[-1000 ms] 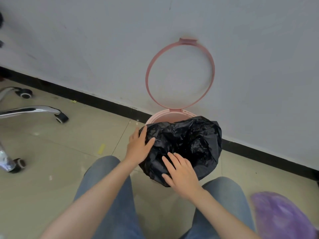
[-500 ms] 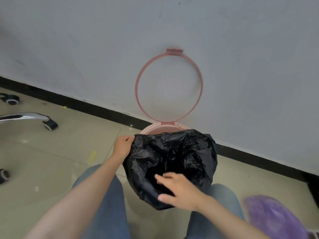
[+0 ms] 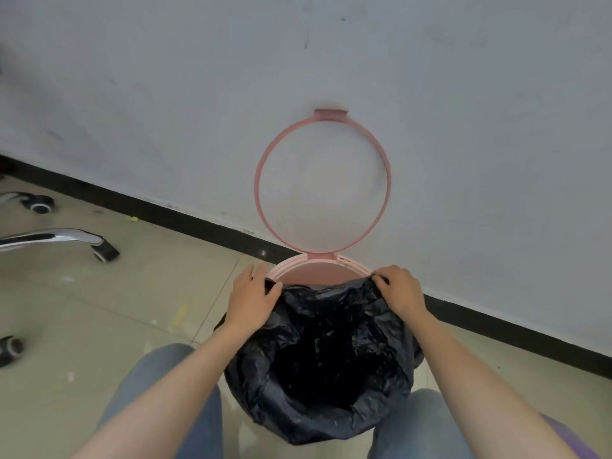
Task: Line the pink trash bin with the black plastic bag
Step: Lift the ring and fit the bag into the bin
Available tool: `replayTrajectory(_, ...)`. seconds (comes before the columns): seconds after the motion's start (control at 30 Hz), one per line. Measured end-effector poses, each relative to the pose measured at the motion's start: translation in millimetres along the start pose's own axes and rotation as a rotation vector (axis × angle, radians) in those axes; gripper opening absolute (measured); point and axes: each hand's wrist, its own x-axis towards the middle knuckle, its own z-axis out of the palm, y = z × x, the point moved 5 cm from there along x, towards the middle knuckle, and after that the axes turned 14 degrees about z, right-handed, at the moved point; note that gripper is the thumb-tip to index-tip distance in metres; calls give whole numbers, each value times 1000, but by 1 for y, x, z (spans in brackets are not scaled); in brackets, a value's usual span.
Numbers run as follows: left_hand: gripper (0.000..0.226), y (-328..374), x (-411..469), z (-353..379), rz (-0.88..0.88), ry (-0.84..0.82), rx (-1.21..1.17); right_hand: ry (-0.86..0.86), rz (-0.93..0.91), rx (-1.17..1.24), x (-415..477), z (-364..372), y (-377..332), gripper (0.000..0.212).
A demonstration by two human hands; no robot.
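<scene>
Down on the tiled floor [image 3: 99,309], hard against the white wall [image 3: 165,94], stands the pink trash bin [image 3: 318,271], its mouth facing straight up and its long axis vertical; only the far arc of its rim shows, the rest being covered. Its ring-shaped pink lid frame [image 3: 323,180] is swung fully open and stands upright against the wall, hinged at the bin's far edge, its tab at the top. The black plastic bag [image 3: 318,359] sits in the bin with its opening upward, spread wide and crumpled; its near edge hangs over the bin's near side between the person's knees, while its far edge has not reached the far rim. The left hand [image 3: 253,294] pinches the bag's far-left edge, fingers closed on the plastic; the right hand [image 3: 399,289] grips the far-right edge likewise, fingers curled over it; both hands sit at the rim, well apart. No writing or label can be read on bin or bag. A chrome chair leg with caster [image 3: 99,248] lies off to the left.
</scene>
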Motion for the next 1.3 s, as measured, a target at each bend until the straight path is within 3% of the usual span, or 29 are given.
replayTrajectory(0.17, 18, -7, 13, -7, -41, 231, -66, 84, 113, 248, 20, 10, 4, 23)
replayTrajectory(0.27, 26, -19, 28, -8, -86, 207, -43, -6, 237, 370, 37, 26, 9, 24)
replayTrajectory(0.4, 48, -37, 48, 2, -206, 173, -251, -134, 431, 669, 52, 41, 21, 23)
replayTrajectory(0.53, 42, -45, 62, 15, -334, 142, -540, -312, 633, 893, 52, 50, 28, 25)
replayTrajectory(0.67, 25, -51, 81, 19, -333, 98, -546, -425, 752, 809, 54, 59, 38, 30)
replayTrajectory(0.8, 34, -56, 80, 31, -375, -112, -522, -468, 612, 503, 47, 62, 42, 22)
replayTrajectory(0.83, 31, -58, 76, 27, -382, -81, -519, -387, 557, 448, 45, 57, 45, 16)
replayTrajectory(0.9, 16, -65, 59, 7, -405, 142, -465, -170, 504, 494, 33, 42, 58, 21)
replayTrajectory(0.97, 31, -62, 34, -14, -354, 252, -334, -19, 390, 525, 9, 23, 62, 30)
replayTrajectory(1.07, 49, -44, -7, -12, -267, 76, -338, -191, 159, 513, -34, 26, 43, 43)
replayTrajectory(1.17, 46, -29, -32, 5, -279, -70, -416, -356, 173, 568, -56, 41, 34, 53)
replayTrajectory(1.23, 31, -22, -36, 2, -339, 2, -583, -312, 226, 588, -55, 35, 34, 55)
replayTrajectory(1.3, 37, -24, -36, -1, -379, 63, -567, -112, 143, 226, -52, 22, 32, 54)
